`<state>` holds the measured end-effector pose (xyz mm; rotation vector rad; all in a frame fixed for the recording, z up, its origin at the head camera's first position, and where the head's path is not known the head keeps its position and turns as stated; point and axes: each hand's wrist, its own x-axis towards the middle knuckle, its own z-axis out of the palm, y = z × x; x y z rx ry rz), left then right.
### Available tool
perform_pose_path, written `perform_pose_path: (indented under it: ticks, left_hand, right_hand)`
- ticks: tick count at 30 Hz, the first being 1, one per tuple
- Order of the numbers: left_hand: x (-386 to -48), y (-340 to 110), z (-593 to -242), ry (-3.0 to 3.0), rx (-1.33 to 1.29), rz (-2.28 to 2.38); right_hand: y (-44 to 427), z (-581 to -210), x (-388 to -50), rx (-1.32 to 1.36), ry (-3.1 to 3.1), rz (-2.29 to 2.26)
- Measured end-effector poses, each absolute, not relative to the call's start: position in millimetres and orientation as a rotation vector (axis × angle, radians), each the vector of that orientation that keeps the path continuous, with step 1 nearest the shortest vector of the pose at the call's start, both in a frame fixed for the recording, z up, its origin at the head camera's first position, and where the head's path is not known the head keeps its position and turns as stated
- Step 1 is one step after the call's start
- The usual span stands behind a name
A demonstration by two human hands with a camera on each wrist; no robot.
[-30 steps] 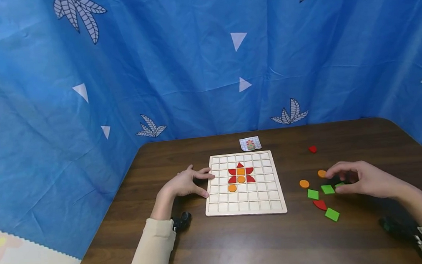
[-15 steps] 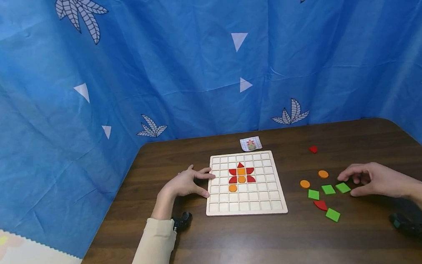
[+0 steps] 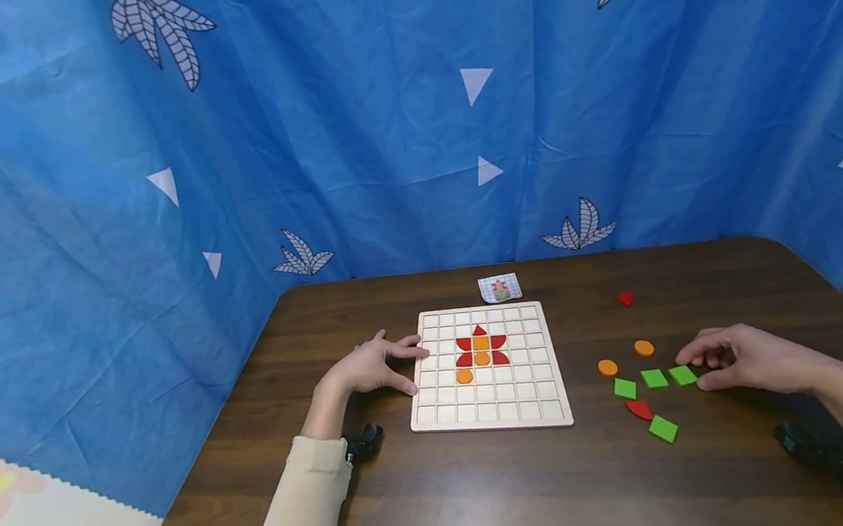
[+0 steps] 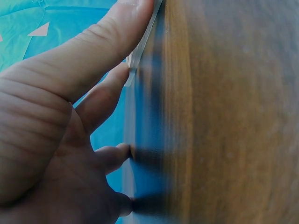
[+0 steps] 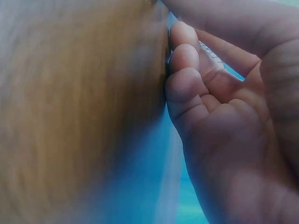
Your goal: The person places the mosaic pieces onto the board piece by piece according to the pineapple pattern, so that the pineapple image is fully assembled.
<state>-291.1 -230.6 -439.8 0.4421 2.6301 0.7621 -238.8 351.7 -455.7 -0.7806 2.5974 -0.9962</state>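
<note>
Beige cloth sleeves point(image 3: 302, 499) lie over the wood-grain table point(image 3: 502, 490). The right hand point(image 3: 757, 363), fingers bent, is at the rightmost of 4 flat green squares point(image 3: 683, 375); whether it pinches that one, I cannot tell. The left hand point(image 3: 365, 368), thumb and forefinger wide apart, touches the left edge of a pale gridded board point(image 3: 529, 370). Behind: a paper card point(image 3: 500, 288), then a creased blue curtain point(image 3: 417, 130).
</note>
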Motion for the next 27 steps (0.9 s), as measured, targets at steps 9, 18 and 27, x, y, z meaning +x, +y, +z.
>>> perform_pose_path:
  ticks: [9, 18, 27]
  left_hand:
    - [-292.5, -231.6, -440.5, 2.629, 0.459, 0.766]
    - [-292.1, -232.1, -440.0, 2.634, 0.455, 0.756]
    - [-292.2, -231.1, -438.8, 2.628, 0.453, 0.767]
  right_hand:
    - [346.3, -452.0, -237.7, -0.752, 2.647, -0.894]
    - [340.6, -446.5, -241.5, -0.734, 2.628, -0.910]
    - [323.8, -440.8, -243.7, -0.672, 2.739, -0.850]
